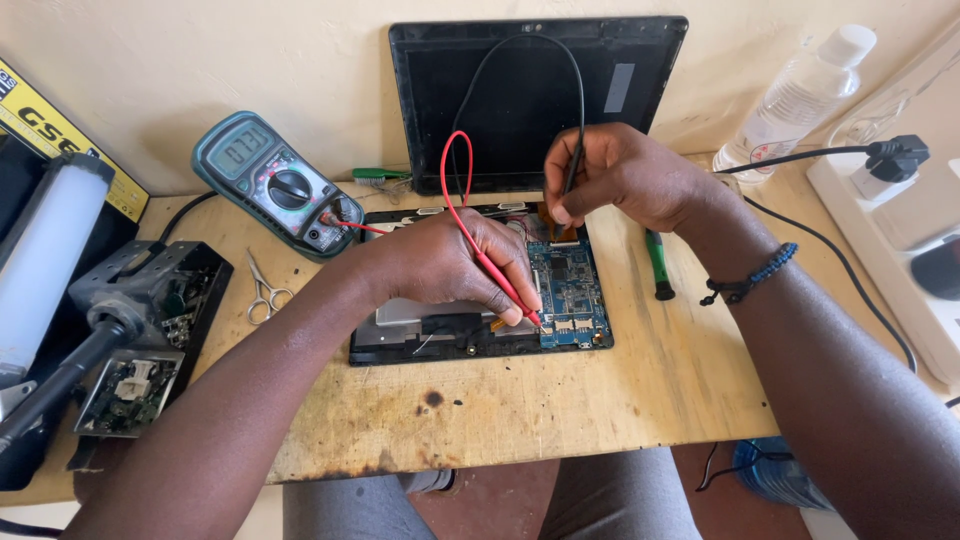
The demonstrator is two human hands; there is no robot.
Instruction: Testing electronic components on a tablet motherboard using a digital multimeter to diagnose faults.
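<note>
Left hand [455, 262] pinches red probe [500, 280], tip on blue circuit board [568, 292] at frame centre. Right hand [625, 175] grips black probe [570, 175], just above the board's upper edge.

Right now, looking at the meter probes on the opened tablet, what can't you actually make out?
- Black probe tip: head view, hidden under the right hand.
- Circuit board: its left part sits behind the left hand.
- Parts under the red probe tip: too small.
- Multimeter dial setting: too small.

Scuffed wooden table [560, 410], cream wall [250, 60]
</note>
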